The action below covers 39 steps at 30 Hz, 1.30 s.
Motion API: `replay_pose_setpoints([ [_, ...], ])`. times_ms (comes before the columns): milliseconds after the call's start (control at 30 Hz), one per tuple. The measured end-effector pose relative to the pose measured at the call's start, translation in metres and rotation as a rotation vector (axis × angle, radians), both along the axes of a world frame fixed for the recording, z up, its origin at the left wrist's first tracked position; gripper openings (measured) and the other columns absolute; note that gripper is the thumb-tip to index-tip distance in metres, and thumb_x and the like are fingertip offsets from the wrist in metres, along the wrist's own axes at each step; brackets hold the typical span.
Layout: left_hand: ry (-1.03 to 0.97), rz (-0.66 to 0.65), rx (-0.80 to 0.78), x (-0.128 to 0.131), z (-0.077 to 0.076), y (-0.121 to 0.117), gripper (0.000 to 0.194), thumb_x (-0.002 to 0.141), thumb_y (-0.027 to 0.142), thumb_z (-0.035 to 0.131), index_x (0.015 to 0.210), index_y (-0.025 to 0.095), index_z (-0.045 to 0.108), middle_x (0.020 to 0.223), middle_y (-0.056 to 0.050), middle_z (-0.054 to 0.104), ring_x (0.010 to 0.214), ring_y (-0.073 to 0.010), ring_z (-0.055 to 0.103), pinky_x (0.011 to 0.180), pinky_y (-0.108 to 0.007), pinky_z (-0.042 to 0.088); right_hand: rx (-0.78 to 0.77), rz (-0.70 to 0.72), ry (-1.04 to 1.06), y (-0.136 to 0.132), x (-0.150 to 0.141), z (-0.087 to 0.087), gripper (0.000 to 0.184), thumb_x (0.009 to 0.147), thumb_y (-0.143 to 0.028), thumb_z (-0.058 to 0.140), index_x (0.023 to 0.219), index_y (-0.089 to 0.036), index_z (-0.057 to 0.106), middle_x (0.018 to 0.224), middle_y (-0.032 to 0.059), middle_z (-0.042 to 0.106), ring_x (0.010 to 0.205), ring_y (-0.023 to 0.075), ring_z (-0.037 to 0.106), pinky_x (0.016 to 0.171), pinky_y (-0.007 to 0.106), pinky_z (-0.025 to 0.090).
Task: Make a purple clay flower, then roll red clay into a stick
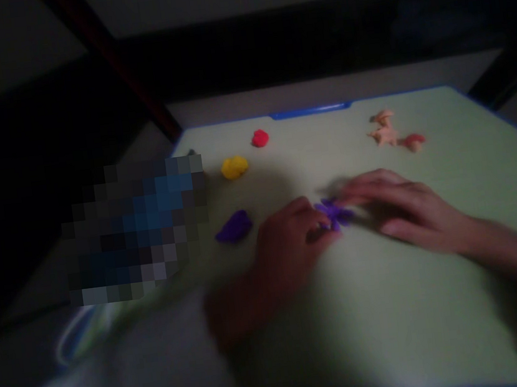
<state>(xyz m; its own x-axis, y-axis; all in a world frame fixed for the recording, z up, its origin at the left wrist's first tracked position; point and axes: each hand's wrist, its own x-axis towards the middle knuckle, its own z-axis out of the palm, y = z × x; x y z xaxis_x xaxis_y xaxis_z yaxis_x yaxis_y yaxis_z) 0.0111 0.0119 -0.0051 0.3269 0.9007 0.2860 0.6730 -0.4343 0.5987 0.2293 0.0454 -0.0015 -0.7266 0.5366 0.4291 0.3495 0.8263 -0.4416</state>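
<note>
Left hand (287, 240) curled narrow, thumb and forefinger apparently pinching the near-left side of the purple flower-like piece (335, 214); right hand (411, 209) fairly wide, fingers stretched toward that piece's far edge, thumb well apart; can't tell whether the right fingertips touch it or sit just over it. Piece is between the two hands, on or just above the bench (372, 317); blur hides which.

Progress, my read: several petal-like arms already radiate from the middle, so the basic shape looks done; what's left is probably adjusting the arms; no other colour visible on it.

Purple lump (234, 226) lies just left of the left hand, unshaped apart from a tapered end; yellow lump (234, 167) is beyond that hand, to its left; red lump (260, 138) is farther out, also plain; beyond the right hand sit a star-like peach piece (384, 135), a smaller peach piece (383, 117) and a mushroom-like piece (413, 142), all looking finished.
</note>
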Motion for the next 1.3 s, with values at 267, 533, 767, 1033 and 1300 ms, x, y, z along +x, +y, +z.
replay_pose_setpoints([
  [267, 0.038, 0.083, 0.158, -0.02, 0.012, 0.006, 0.009, 0.072, 0.023, 0.07, 0.073, 0.015, 0.068, 0.07, 0.001, 0.059, 0.059, -0.0083, 0.05, 0.056, -0.021, 0.039, 0.075, 0.009, -0.129, -0.002, -0.003, -0.002, 0.059, 0.089, -0.056, 0.035, 0.133, -0.016, 0.038, 0.128, 0.0127, 0.053, 0.117, 0.0251, 0.048, 0.094, 0.038, 0.04],
  [533, 0.161, 0.16, 0.461, -0.038, 0.023, 0.012, 0.012, 0.076, 0.028, 0.068, 0.072, 0.017, 0.065, 0.07, 0.001, 0.059, 0.064, -0.0096, 0.054, 0.061, -0.022, 0.043, 0.051, -0.029, -0.164, 0.0, -0.004, -0.004, 0.062, 0.088, -0.054, 0.039, 0.136, -0.015, 0.035, 0.127, 0.0133, 0.055, 0.117, 0.0265, 0.049, 0.095, 0.041, 0.04],
  [767, 0.21, 0.144, 0.48, -0.055, 0.02, 0.017, 0.01, 0.077, 0.027, 0.066, 0.078, 0.017, 0.065, 0.08, -0.001, 0.062, 0.072, -0.0126, 0.058, 0.068, -0.025, 0.047, 0.045, -0.025, -0.102, -0.002, -0.001, -0.003, 0.062, 0.09, -0.051, 0.036, 0.143, -0.021, 0.021, 0.127, 0.0104, 0.056, 0.123, 0.0267, 0.044, 0.097, 0.044, 0.039],
  [1033, 0.56, 0.183, 0.343, -0.066, 0.023, 0.015, 0.029, 0.081, 0.035, 0.059, 0.099, 0.012, 0.062, 0.103, -0.011, 0.064, 0.1, -0.0255, 0.055, 0.09, -0.039, 0.043, 0.135, -0.05, -0.189, -0.004, -0.003, -0.005, 0.063, 0.088, -0.055, 0.037, 0.138, -0.017, 0.034, 0.131, 0.0146, 0.051, 0.117, 0.0284, 0.05, 0.091, 0.044, 0.044],
  [1300, 0.767, 0.16, 0.208, -0.072, 0.025, 0.011, 0.021, 0.081, 0.034, 0.057, 0.086, 0.014, 0.062, 0.093, -0.011, 0.065, 0.091, -0.0265, 0.058, 0.08, -0.038, 0.044, 0.08, -0.056, -0.086, -0.005, -0.002, -0.003, 0.061, 0.09, -0.051, 0.037, 0.142, -0.022, 0.026, 0.13, 0.0113, 0.053, 0.118, 0.0272, 0.05, 0.093, 0.043, 0.045],
])
